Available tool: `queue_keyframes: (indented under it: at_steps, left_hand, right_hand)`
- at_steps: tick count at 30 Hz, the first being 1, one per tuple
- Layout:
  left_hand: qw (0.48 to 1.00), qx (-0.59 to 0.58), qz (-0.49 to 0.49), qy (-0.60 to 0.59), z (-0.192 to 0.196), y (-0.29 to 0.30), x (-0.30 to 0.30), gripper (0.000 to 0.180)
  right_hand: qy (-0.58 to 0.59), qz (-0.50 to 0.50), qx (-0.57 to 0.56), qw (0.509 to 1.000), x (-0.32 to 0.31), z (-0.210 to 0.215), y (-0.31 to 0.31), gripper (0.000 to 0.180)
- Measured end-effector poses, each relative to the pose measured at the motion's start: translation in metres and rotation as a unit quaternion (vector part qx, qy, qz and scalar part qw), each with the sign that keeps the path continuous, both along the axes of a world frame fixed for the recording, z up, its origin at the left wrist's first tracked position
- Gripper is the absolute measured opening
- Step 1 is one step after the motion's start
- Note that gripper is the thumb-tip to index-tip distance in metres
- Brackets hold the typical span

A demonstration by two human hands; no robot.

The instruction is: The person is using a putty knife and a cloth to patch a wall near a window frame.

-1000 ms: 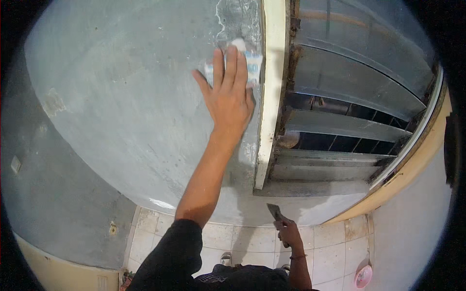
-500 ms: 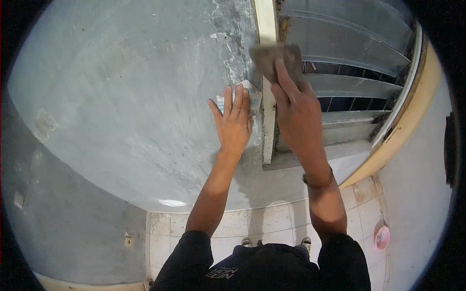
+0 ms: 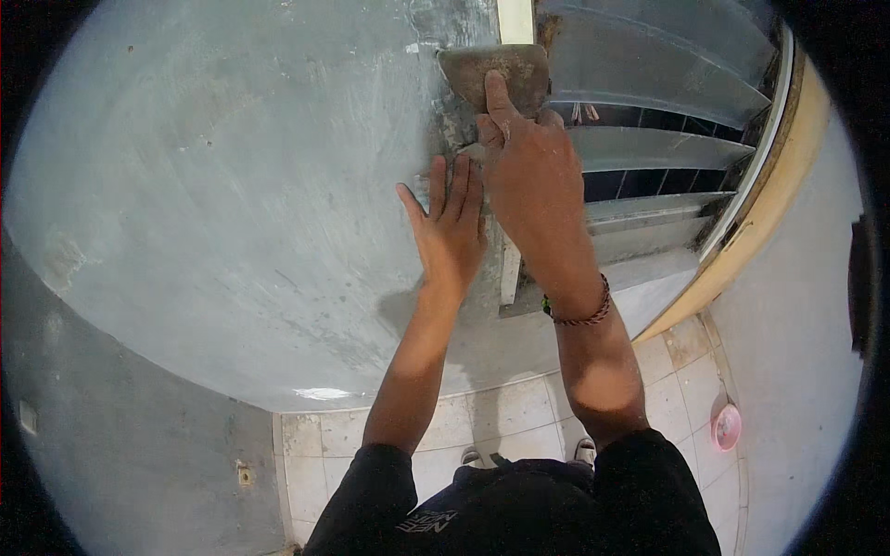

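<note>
My right hand is closed round a broad, worn putty knife, its index finger stretched along the blade. The blade lies across the edge where the grey wall meets the cream window frame. The knife's handle is hidden in my grip. Just below and left of it, my left hand rests flat against the wall with fingers spread. Flaked, dark patches of wall show above its fingertips. What lies under the left fingers is mostly covered by my hands.
To the right is a louvred window with grey slats and a curved cream outer edge. A pink bowl sits on the tiled floor at lower right. A socket box marks the lower left wall.
My right hand has carried the putty knife up and to the left, from the window frame's slat side onto the wall edge. My left hand stays on nearly the same spot.
</note>
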State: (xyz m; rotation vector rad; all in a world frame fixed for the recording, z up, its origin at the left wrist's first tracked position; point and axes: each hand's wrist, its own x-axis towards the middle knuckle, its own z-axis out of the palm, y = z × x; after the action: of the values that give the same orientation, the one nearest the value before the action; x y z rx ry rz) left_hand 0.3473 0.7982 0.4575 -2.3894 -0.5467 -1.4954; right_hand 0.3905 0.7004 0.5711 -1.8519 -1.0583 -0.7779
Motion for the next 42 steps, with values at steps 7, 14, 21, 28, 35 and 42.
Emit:
queue_keyframes:
  at_steps: [7,14,21,28,35,42]
  left_hand:
    - [1.000,-0.006,0.001,0.008,0.000,-0.002,0.003,0.047]
    - [1.000,0.012,0.006,-0.007,-0.002,0.001,0.003,0.047]
    - [1.000,0.015,0.011,-0.012,0.000,-0.002,0.005,0.048]
    - [0.999,0.018,0.038,0.014,0.002,-0.003,0.001,0.049]
    - [0.998,0.029,0.054,0.026,0.009,-0.015,-0.006,0.041]
    - [0.999,0.000,0.039,0.013,0.006,-0.013,-0.005,0.047]
  right_hand:
    - [-0.047,-0.022,0.022,0.998,0.005,0.002,0.005,0.040]
    - [-0.017,-0.029,-0.039,0.999,0.006,0.001,-0.002,0.040]
    - [-0.046,-0.043,-0.031,0.998,0.009,0.006,-0.002,0.044]
    - [-0.060,0.022,-0.031,0.997,0.015,0.026,0.001,0.044]
    - [-0.025,0.023,-0.082,0.996,0.011,0.045,-0.005,0.039]
    - [-0.111,0.019,-0.081,0.990,0.023,0.051,0.005,0.041]
